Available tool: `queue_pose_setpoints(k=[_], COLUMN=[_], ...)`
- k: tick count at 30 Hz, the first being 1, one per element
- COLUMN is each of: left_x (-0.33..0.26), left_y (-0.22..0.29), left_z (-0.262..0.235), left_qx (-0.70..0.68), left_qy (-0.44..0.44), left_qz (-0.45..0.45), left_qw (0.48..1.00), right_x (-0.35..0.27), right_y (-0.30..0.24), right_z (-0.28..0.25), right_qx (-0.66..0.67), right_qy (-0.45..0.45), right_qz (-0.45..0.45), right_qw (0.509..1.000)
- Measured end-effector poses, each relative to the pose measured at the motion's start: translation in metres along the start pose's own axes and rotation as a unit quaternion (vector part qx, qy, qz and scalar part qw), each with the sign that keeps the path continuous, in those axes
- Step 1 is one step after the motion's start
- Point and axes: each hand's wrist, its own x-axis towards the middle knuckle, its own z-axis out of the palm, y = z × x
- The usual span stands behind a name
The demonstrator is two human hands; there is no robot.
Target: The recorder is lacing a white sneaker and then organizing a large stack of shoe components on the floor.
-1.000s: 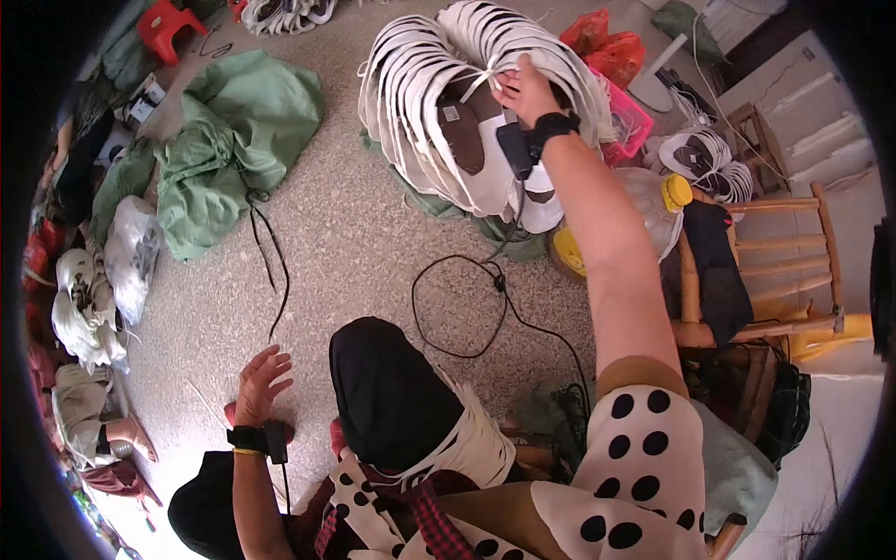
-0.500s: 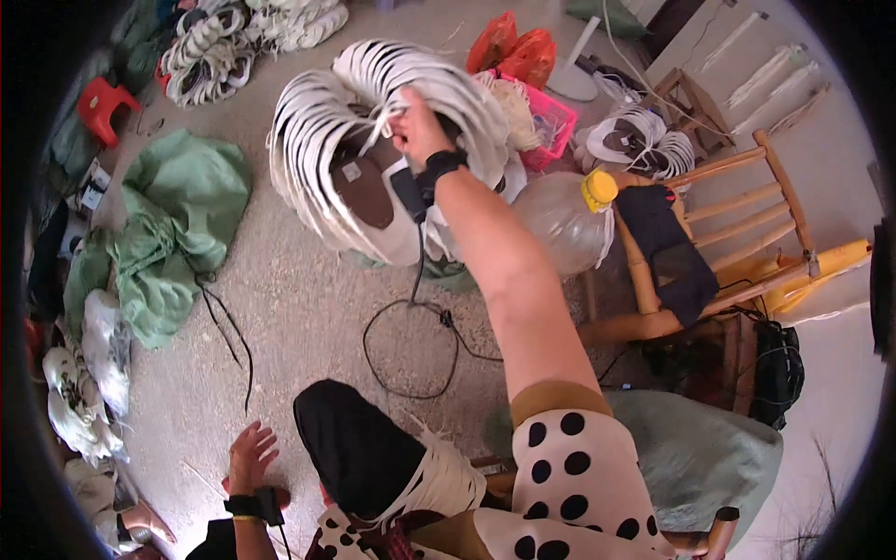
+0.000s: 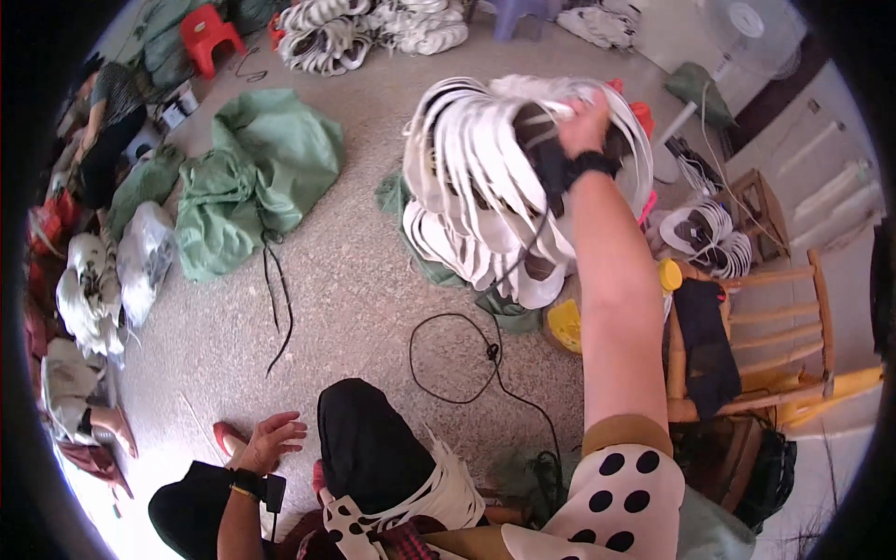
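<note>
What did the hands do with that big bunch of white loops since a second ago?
The right hand kept its grip on the bunch of white loops and lifted it up off the pile on the floor, so it now hangs in the air. The left hand stayed open, low by the knee. The green sack and black cord did not move.

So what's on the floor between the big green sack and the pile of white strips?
In the head view, mostly bare speckled floor lies between the green sack and the white strips. A thin black cord trails from the sack's near edge.
</note>
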Motion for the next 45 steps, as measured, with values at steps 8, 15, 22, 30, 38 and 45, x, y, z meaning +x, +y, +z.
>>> queue_pose_setpoints(k=[8, 15, 22, 30, 38, 45], left_x=[0.013, 0.016, 0.008, 0.009, 0.001, -0.034], left_y=[-0.013, -0.004, 0.015, 0.021, 0.042, 0.080], left_z=[0.004, 0.015, 0.020, 0.018, 0.018, 0.057], left_qx=[0.102, 0.101, 0.093, 0.065, 0.022, 0.060], left_qy=[-0.020, -0.039, -0.030, -0.026, 0.068, 0.013], left_qz=[-0.009, 0.010, 0.053, 0.073, 0.136, 0.103], left_qw=[0.995, 0.994, 0.994, 0.995, 0.988, 0.993], right_x=[-0.068, -0.092, -0.079, -0.114, -0.210, -0.271], right_y=[0.060, 0.014, -0.010, -0.067, -0.170, -0.170], right_z=[-0.136, -0.125, -0.098, -0.195, -0.444, -0.441], right_qx=[0.124, 0.040, -0.007, -0.327, -0.666, -0.595], right_qy=[0.258, 0.107, 0.173, 0.066, 0.456, 0.316], right_qz=[0.255, 0.347, 0.368, 0.067, 0.154, 0.347], right_qw=[0.924, 0.931, 0.914, 0.940, 0.570, 0.652])
